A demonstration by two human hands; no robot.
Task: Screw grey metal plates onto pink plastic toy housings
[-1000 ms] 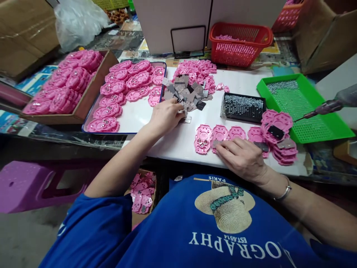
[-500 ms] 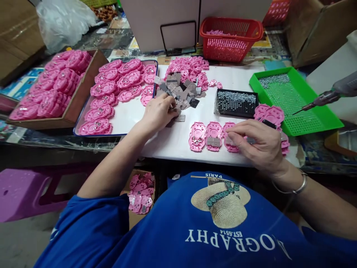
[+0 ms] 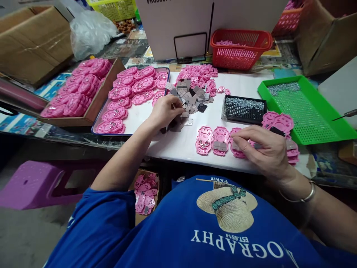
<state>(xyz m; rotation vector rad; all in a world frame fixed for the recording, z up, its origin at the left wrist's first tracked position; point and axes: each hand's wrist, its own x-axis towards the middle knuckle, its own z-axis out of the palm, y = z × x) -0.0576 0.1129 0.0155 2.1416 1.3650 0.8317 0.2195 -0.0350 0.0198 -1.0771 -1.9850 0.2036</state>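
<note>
My left hand (image 3: 166, 111) is at the near left edge of a heap of small grey plates (image 3: 192, 97), thumb and fingers pinched together. What lies between those fingertips is hidden. Loose plates spread under and beside this hand. My right hand (image 3: 263, 150) hovers over a row of pink plastic casings (image 3: 204, 140), its thumb and forefinger closed above the third one. Whatever it pinches, if anything, is too small to make out. A grey plate (image 3: 220, 146) lies across the second casing; small shiny metal parts sit in the first. The right hand partly covers the casings farther right.
Behind the grey heap is a pile of small pink parts (image 3: 198, 74). A black tray of screws (image 3: 245, 108) and a green tray (image 3: 309, 111) stand right, with a screwdriver tip (image 3: 346, 115) above. Left are a tray of casings (image 3: 131, 130) and a filled wooden box (image 3: 107, 87).
The view has swung left, so everything appears farther right. My left hand has shifted slightly at the plates, showing more of those beneath it. My right hand stays over the third casing.
</note>
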